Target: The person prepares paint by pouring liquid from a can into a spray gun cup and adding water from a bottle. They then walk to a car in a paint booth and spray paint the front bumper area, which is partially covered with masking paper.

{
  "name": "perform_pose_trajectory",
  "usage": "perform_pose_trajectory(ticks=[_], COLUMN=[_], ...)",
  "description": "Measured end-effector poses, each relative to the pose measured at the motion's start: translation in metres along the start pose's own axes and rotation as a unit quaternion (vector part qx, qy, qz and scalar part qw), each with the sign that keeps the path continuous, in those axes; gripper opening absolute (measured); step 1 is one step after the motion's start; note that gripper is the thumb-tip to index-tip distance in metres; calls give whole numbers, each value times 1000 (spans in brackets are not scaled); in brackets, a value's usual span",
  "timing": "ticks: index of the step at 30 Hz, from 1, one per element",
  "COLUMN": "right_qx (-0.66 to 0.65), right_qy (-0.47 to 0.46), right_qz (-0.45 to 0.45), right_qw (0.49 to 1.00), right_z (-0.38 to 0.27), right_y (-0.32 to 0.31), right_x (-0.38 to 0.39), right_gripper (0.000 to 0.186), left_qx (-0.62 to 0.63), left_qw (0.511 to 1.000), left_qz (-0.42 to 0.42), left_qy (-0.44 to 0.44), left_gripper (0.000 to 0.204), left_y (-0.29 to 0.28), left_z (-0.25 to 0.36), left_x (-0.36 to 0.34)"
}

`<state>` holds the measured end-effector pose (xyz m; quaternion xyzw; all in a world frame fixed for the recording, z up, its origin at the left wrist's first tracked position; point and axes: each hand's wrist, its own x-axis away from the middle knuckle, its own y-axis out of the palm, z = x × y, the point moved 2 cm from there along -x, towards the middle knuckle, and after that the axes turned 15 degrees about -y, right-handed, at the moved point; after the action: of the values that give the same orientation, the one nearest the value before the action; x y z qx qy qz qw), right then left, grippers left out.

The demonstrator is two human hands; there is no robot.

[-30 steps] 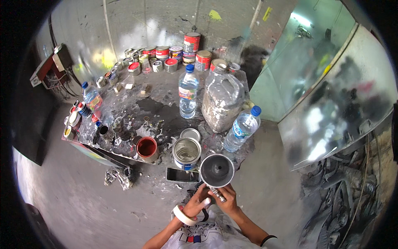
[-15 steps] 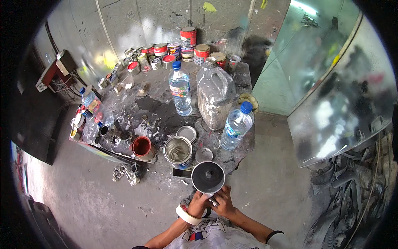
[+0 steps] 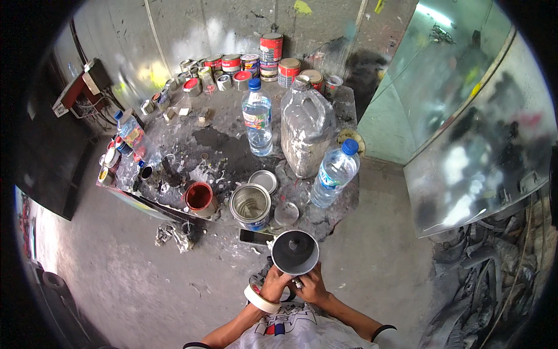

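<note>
Just off the table's front edge, both my hands are closed around a spray gun (image 3: 295,252) below its round cup. From above, the cup shows a pale rim and a black top with a raised middle. My left hand (image 3: 275,286) grips under the cup's left side, and a roll of masking tape (image 3: 261,299) hangs round that wrist. My right hand (image 3: 312,286) is on the right side, near small metal parts. The cup and hands hide most of the gun's body. An open metal can (image 3: 250,218) stands ahead on the table, beside a round lid (image 3: 264,181).
A paint-stained table (image 3: 221,160) bears a can with red paint (image 3: 200,198), water bottles (image 3: 332,180) with blue caps and a large grey jug (image 3: 305,139). Several paint cans (image 3: 231,64) line the back. Crumpled foil (image 3: 174,235) hangs at the front edge; a panel (image 3: 482,157) leans right.
The view has shifted slightly, so the table's things sit a little differently in the picture. The spray gun's cup appears slightly lower and more to the right; both hands keep their grip.
</note>
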<state>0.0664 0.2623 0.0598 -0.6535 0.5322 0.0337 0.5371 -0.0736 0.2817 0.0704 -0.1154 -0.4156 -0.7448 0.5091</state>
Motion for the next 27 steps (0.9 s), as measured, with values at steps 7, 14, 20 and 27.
perform_pose_trajectory(ticks=[7,14,20,27], right_qx=[-23,-58,-40,-182], right_qy=[16,71,114,186], right_qz=[-1,-15,-48,77], right_qw=[1000,996,991,962], right_z=[-13,-22,-30,-35], right_y=[-10,11,27,-1], right_x=[-2,-8,-1,41], right_gripper=[57,66,69,65], left_qx=[34,8,15,-199], left_qw=[999,1000,997,977], left_qz=[20,13,36,-28], left_qy=[-12,-25,-59,-71], left_gripper=[29,45,37,33], left_y=[6,-29,-31,-12], left_z=[5,-20,-18,-31], left_x=[12,6,19,4])
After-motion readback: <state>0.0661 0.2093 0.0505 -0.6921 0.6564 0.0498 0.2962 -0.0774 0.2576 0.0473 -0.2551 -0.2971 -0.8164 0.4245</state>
